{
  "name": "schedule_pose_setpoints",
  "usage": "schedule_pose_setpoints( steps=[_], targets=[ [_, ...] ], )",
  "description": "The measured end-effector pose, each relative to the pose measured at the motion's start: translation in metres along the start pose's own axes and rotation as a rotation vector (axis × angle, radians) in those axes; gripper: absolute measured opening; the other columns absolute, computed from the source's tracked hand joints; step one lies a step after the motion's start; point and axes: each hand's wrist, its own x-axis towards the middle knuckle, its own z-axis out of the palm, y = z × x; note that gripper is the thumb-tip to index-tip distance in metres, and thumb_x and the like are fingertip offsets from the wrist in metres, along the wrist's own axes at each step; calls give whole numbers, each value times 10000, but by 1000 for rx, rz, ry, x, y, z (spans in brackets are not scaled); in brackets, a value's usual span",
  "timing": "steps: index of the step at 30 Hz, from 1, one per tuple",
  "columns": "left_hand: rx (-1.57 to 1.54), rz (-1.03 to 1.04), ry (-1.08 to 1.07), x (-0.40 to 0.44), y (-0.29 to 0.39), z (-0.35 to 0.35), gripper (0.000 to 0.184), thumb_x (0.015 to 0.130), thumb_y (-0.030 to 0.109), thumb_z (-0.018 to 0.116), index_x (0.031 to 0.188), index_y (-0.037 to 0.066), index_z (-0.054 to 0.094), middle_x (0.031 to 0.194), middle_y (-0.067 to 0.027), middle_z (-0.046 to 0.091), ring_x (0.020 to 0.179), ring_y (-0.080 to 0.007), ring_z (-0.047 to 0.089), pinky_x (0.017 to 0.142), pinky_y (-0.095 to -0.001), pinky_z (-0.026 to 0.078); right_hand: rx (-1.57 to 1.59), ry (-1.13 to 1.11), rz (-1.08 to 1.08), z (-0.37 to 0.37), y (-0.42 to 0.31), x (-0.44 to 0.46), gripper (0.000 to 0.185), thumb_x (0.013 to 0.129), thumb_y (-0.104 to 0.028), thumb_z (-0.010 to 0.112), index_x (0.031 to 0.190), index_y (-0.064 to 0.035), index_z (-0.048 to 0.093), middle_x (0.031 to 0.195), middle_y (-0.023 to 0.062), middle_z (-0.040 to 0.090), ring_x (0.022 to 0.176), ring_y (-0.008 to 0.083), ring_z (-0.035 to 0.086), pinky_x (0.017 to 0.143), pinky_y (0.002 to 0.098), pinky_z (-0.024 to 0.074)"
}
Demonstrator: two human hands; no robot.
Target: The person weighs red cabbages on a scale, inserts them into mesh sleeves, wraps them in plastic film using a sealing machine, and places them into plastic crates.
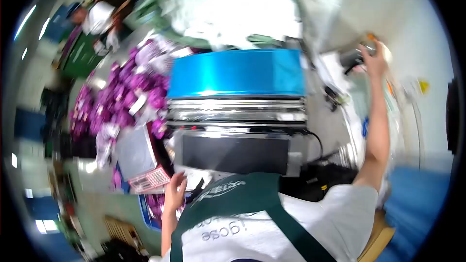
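Observation:
Reaching out to the upper right, my right hand (374, 59) has its fingers around a dark grey cylindrical object (352, 58); what the object is cannot be made out. My left hand (175, 190) is low in the view, beside the weighing scale (138, 153) with its red and white keypad (149, 179). The fingers of that hand are bent but apart, with nothing seen between them. In front of my body stands a machine with a blue cover (238, 73), metal rollers and a dark flat panel (235, 154).
Many purple net bags (124, 92) lie left of the machine. A green sack (160, 0) with white material stands behind it. A person (98, 18) is at the upper left. A cable (318, 140) loops at the machine's right. A blue crate (148, 212) sits below the scale.

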Motion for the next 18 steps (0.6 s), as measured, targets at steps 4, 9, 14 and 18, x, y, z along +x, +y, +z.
schedule_pose_setpoints(
  steps=[4, 9, 14, 18],
  targets=[
    [-28, -2, 96, 24, 27, -17, 334, 892, 129, 577, 1200, 10, 528, 1070, -144, 649, 1027, -226, 621, 894, -319, 464, -211, -126, -124, 82, 30, 37, 769, 740, -532, 672, 1313, -62, 470, 1293, 175, 525, 1172, 333, 506, 959, 421, 404],
    [23, -22, 154, 29, 10, -33, 344, 879, 151, 584, 1188, 9, 541, 1032, -147, 648, 965, -242, 632, 855, -339, 483, -278, -277, 7, 121, 40, 20, 844, 796, -597, 576, 1403, -56, 350, 1396, 163, 427, 1260, 333, 429, 1026, 398, 346],
    [139, -55, 201, 47, -14, -59, 340, 851, 171, 598, 1156, 26, 572, 1059, -172, 620, 955, -300, 623, 835, -373, 490, -326, -76, -195, 133, 65, 43, 823, 800, -513, 637, 1367, 16, 363, 1358, 247, 429, 1238, 361, 443, 1005, 403, 374],
    [235, 103, 279, 97, -37, -92, 397, 818, 147, 617, 1187, 23, 544, 1169, -176, 563, 1090, -332, 547, 938, -377, 432, -113, 18, -253, 107, 4, 54, 703, 844, -393, 644, 1334, 41, 387, 1320, 240, 458, 1218, 334, 461, 953, 394, 428]
  ],
)
